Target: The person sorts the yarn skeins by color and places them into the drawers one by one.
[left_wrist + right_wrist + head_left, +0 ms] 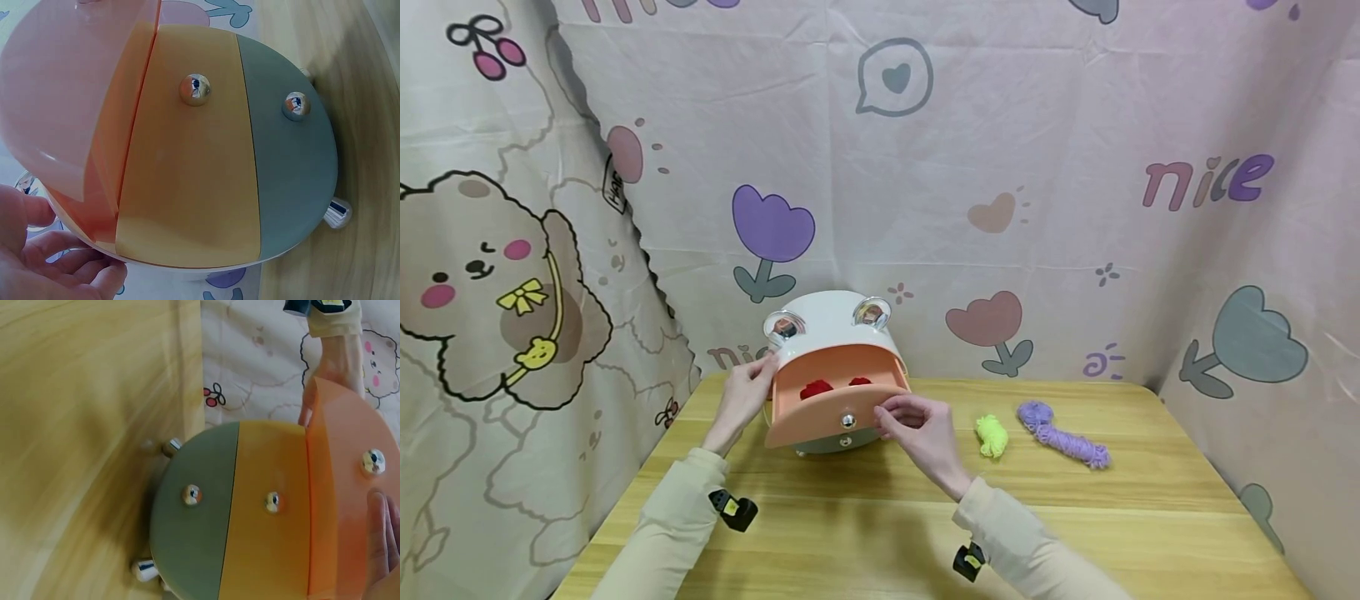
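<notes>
Your right hand, fingers extended and unclenched, touches the top drawer near its front's right end. Your left hand, fingers relaxed, rests against the left side of the box. It stands near the worktop's back edge, nearer the left corner; red pieces lie in the pulled-out drawer. Green yarn and purple yarn lie towards the back right corner.

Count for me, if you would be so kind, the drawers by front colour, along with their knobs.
Peach drawer: 1
Yellow drawer: 1
Grey-green drawer: 1
Silver knobs: 3, one on each drawer
Total: 6 (3 drawers and 3 knobs)
</notes>
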{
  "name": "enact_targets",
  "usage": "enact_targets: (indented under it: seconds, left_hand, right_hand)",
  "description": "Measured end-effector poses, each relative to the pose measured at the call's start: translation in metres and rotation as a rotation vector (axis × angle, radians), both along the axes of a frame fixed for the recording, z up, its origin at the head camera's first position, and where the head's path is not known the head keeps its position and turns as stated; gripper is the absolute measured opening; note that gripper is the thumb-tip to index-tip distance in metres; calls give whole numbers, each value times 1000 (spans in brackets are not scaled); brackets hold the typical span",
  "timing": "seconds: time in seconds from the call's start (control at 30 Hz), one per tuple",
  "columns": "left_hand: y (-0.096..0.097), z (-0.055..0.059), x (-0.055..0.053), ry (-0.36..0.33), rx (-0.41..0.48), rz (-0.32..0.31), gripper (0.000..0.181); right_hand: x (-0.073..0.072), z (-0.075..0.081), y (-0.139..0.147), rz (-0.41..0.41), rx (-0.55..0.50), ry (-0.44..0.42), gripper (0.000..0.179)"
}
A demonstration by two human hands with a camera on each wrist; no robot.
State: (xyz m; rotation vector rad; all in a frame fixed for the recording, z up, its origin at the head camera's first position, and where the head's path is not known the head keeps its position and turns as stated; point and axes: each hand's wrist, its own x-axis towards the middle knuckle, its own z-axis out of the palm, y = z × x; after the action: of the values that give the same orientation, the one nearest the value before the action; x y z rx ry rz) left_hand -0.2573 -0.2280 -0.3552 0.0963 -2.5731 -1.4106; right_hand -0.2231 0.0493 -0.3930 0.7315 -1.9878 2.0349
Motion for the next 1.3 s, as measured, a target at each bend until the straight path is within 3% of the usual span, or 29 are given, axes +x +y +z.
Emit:
enact_targets:
  seconds: [0.67, 1.3]
  left_hand:
    - [0, 1, 1, -5, -6, -1, 54]
    - [-1, 2, 2, -5, -15, 1, 54]
  right_hand:
    - [5, -10, -27, -46, 67, -18, 18]
    - [6, -13, -32, -57, 47, 1, 17]
